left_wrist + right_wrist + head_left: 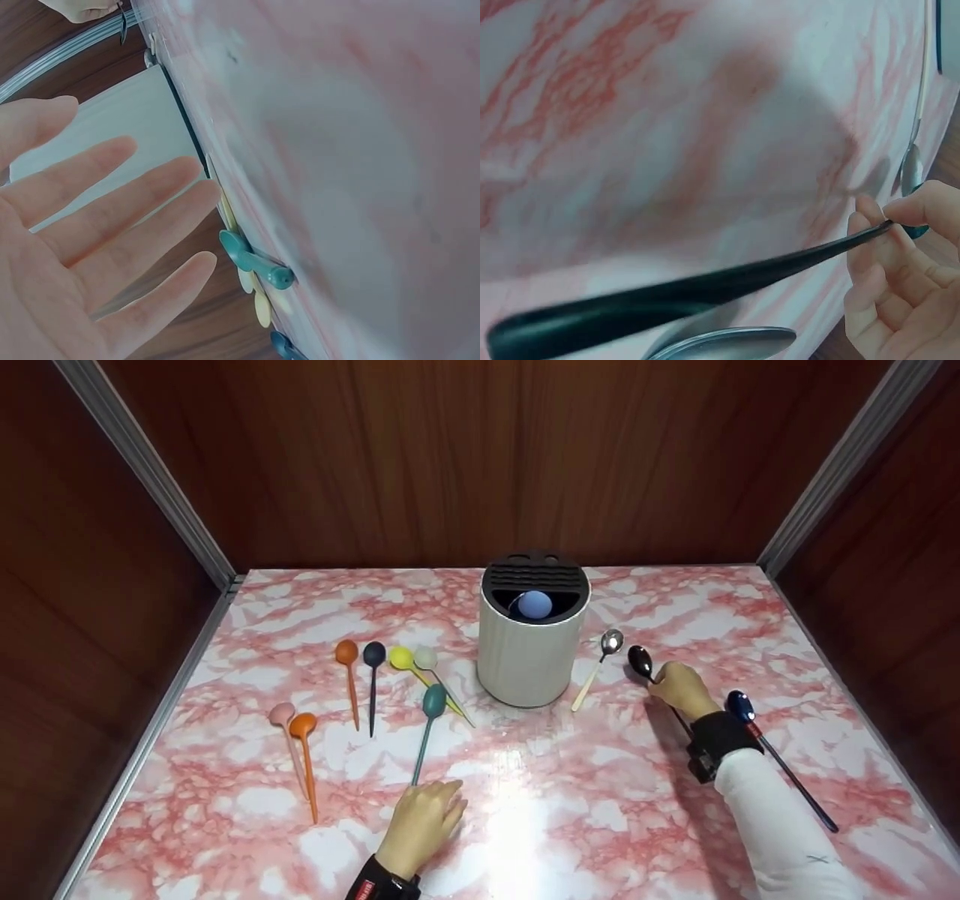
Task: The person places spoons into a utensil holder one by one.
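My right hand (684,690) pinches a black spoon (640,661) between thumb and fingers, near where the handle meets the bowl. In the right wrist view the black handle (705,294) slants above the tabletop, its shadow falling beneath. My left hand (421,821) has its fingers loosely extended at the lower end of a teal spoon (433,702). From the left wrist its palm (45,277) shows bare with fingers spread. A white cylindrical holder (529,660) with a black slotted top stands at centre, a lavender spoon (535,604) inside.
Left of the holder lie orange (303,726), pink (282,714), brown-orange (346,652), navy (373,655), yellow (401,658) and whitish (426,658) spoons. Right of it are a silver spoon (612,641) with a cream handle and a dark blue spoon (740,706). Wood-grain walls (480,465) enclose the table.
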`<action>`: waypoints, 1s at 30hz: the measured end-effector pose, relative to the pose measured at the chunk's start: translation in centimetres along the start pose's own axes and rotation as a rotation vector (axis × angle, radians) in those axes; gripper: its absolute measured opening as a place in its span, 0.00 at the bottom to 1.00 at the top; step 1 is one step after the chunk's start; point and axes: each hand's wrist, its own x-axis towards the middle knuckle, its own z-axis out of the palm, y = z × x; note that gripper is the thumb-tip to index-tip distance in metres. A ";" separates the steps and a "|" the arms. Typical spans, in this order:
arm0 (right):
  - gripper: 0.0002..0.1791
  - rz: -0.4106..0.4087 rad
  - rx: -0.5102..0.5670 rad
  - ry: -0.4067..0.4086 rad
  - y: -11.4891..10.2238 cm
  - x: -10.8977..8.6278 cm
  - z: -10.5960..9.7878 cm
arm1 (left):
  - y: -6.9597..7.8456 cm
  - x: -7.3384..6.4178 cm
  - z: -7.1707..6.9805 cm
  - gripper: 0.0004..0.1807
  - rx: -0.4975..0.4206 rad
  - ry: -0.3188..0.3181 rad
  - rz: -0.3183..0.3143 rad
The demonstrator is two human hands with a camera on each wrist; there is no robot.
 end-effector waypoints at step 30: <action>0.13 -0.007 0.168 0.102 -2.0 -0.5 -1.1 | 0.2 0.1 -0.1 0.10 -0.003 -0.019 0.022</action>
